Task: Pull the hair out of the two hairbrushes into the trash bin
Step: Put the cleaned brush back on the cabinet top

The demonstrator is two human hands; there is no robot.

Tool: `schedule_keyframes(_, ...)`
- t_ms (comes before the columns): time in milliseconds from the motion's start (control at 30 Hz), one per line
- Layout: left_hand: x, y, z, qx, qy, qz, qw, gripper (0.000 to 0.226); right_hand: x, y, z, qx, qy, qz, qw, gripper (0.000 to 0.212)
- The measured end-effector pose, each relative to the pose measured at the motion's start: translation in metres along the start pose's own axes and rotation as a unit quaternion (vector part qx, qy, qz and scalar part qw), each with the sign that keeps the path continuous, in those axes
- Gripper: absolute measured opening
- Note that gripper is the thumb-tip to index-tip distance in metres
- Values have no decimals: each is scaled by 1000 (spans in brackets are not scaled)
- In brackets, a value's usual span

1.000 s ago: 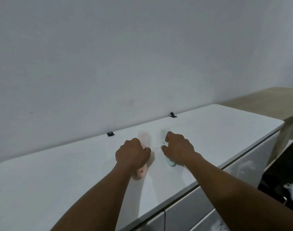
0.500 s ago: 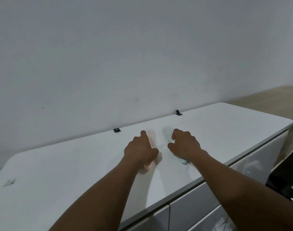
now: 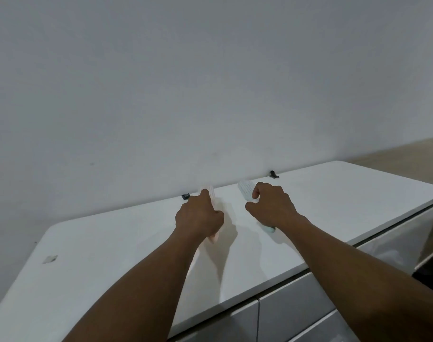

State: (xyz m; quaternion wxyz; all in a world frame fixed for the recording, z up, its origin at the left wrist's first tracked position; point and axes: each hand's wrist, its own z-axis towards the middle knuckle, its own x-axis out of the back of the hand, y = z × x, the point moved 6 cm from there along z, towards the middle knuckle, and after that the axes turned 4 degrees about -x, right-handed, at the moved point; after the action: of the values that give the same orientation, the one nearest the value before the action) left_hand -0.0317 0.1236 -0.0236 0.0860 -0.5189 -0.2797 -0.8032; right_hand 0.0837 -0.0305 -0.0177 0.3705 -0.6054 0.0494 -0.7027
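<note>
Two hairbrushes are in my hands over the white cabinet top [image 3: 112, 255]. My left hand [image 3: 198, 215] is closed around the handle of the pink hairbrush [image 3: 208, 190], whose bristled head sticks out past my fingers toward the wall. My right hand [image 3: 272, 206] grips the handle of the mint-green hairbrush [image 3: 245, 188]; its handle end shows below my wrist. Both brush heads look slightly raised and blurred. No trash bin is in view.
A grey wall rises directly behind the cabinet. Two small black clips [image 3: 186, 196] [image 3: 274, 174] sit at the back edge. A small pale tag [image 3: 49, 259] lies on the left. Grey drawer fronts [image 3: 297, 314] are below; a wooden surface [image 3: 408, 151] is at right.
Both hands have closed around the brush handles and shifted away from me toward the wall, with the brush heads now tilted up off the top. The view has shifted as well.
</note>
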Motion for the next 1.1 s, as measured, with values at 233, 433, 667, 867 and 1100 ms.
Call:
schedule_keyframes(233,31,-40,-14,34,14,15,999,39,-23,-48,-11,47,-28,25,998,23)
schedule_keyframes(433,48,-77,-26,70,19,33,997,37,-47,-84,-25,78,-45,31,995,23)
schedule_keyframes(667,46,-105,-36,96,15,31,995,39,-73,-111,-37,98,-60,30,993,28)
schedule_keyframes(867,27,-115,-42,101,-11,29,994,37,-95,-107,-43,92,-73,3,993,29)
schedule_keyframes(1100,20,-117,-39,92,-8,36,995,38,-106,-101,-45,93,-85,-19,992,31)
